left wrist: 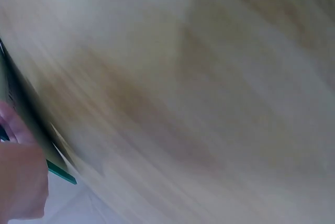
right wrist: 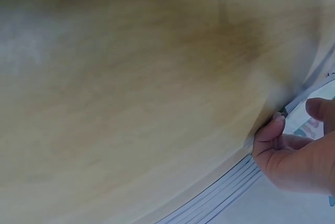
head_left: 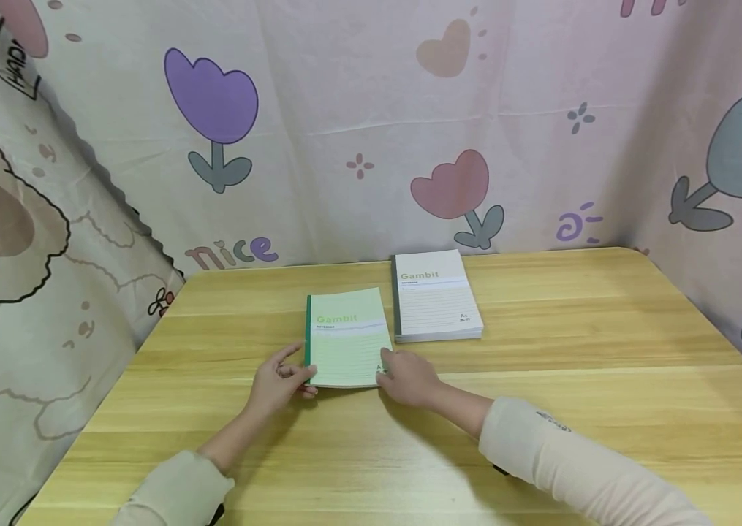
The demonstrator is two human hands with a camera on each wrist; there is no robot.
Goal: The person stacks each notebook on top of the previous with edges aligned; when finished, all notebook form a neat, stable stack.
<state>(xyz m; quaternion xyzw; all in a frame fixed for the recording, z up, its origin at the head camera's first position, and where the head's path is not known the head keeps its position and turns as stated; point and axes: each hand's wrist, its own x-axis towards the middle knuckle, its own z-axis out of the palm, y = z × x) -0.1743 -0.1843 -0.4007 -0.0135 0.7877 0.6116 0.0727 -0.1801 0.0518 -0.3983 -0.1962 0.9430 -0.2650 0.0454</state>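
A pale green Gambit notebook (head_left: 347, 343) with a dark green spine lies in front of me at the middle of the table in the head view. My left hand (head_left: 281, 378) pinches its near left corner, thumb on the cover and fingers below. The near right corner is between the thumb and fingers of my right hand (head_left: 410, 378). In the left wrist view, the left hand (left wrist: 21, 177) shows only at the edge, beside the notebook's green spine. The right hand (right wrist: 298, 156) appears at the right of its own wrist view, its fingers curled at the notebook's edge.
Behind and to the right lies a stack of white Gambit notebooks (head_left: 436, 299) with a dark spine, close to the green one. The wooden table (head_left: 574, 314) meets a printed cloth curtain (head_left: 338, 95) at its far edge, with cloth at both sides too.
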